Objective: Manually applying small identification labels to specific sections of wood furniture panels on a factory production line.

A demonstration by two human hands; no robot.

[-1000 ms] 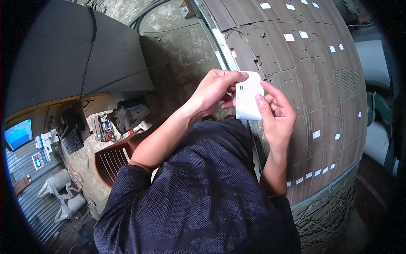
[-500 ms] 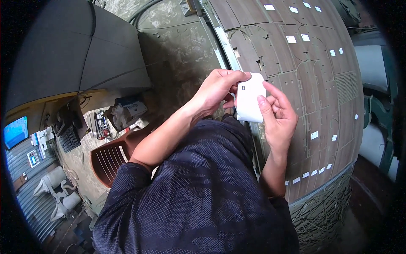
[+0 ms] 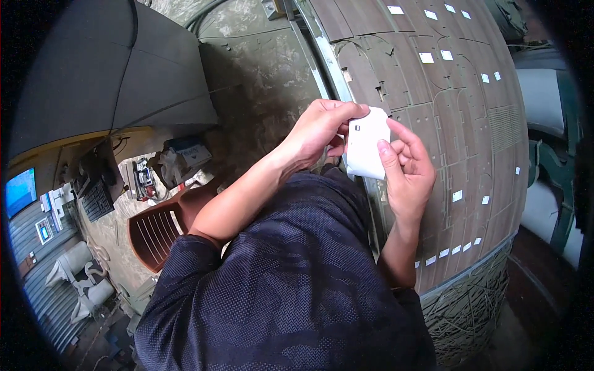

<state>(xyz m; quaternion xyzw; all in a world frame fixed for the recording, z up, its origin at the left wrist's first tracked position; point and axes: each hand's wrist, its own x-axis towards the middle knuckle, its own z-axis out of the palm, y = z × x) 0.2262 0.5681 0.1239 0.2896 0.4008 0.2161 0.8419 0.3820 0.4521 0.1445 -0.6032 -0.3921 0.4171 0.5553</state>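
A small wad of white paper labels (image 3: 368,145) with a tiny dark printed mark is held up in front of my body, over the near edge of the work table. My left hand (image 3: 325,130) pinches its upper left corner between thumb and fingers, and some of those fingers are hidden behind the paper. Along the right side of the wad, my right hand (image 3: 409,170) grips it, thumb on the front and index finger at the upper edge. Brown cut panels (image 3: 433,130) with slots and holes lie on the table beyond, several bearing white labels (image 3: 457,196).
A metal rail (image 3: 331,77) runs along the table's near side. Tangled strips of scrap (image 3: 464,321) hang at the table's end. On the left are a brown slatted chair (image 3: 154,232), a dark cabinet (image 3: 142,68), a keyboard (image 3: 97,201) and a lit screen (image 3: 21,188).
Both hands keep the same grip on the labels. Only the view has shifted slightly.
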